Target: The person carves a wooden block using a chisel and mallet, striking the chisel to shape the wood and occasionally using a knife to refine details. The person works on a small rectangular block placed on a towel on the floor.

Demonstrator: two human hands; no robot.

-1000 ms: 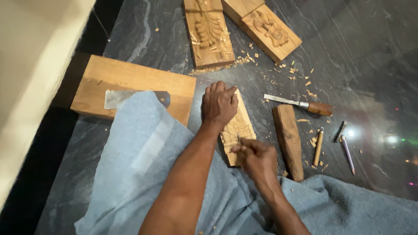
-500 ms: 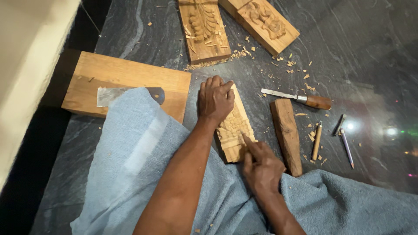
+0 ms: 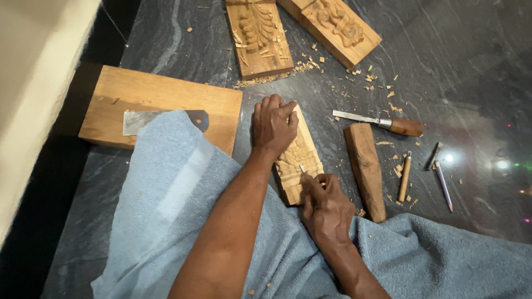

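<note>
A small carved wooden block (image 3: pixel 299 158) lies on the dark stone floor in front of me. My left hand (image 3: pixel 271 124) presses flat on its far end. At the near end my right hand (image 3: pixel 326 207) grips a thin carving tool (image 3: pixel 303 169) whose metal tip touches the carved face. Most of the tool is hidden inside the fist. A light blue towel (image 3: pixel 166 216) covers my lap below both arms.
A wooden mallet block (image 3: pixel 366 169) lies right of the carving. Beyond it are a wood-handled chisel (image 3: pixel 382 123), a small chisel (image 3: pixel 404 177) and two thin tools (image 3: pixel 440 174). A plank (image 3: pixel 160 102) with a metal blade (image 3: pixel 141 119) lies left. Two carved panels (image 3: pixel 257 36) sit at the top, with chips around.
My right hand has shifted slightly along the near end of the block with the tool. The view has drifted a little; the left hand stays pressed on the block.
</note>
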